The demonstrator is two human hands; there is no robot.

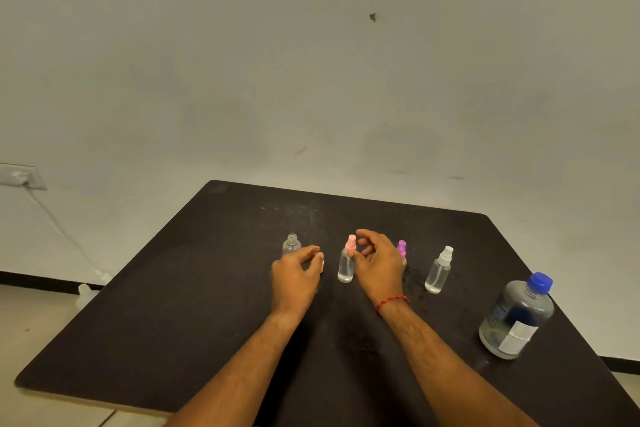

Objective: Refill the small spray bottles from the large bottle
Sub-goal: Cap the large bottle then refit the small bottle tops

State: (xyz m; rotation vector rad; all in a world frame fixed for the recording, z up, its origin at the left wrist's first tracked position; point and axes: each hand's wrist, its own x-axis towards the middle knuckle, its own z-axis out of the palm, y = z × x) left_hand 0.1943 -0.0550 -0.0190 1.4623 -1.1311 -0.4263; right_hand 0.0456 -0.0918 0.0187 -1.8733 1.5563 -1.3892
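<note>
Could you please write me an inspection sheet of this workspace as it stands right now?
Surface: dark matte table, dusty, wet patches near the bottles.
Job's things: uncapped clear small bottle; pink-topped clear spray bottle; purple-topped spray bottle, mostly hidden; white-topped clear spray bottle; large clear blue-capped bottle, closed.
Clutter: nothing seen.
Grippers: left hand curled round a small pale piece; right hand at the pink top.
Cables: white cord from the wall socket.
Surroundings: scuffed pale wall, tiled floor.
</note>
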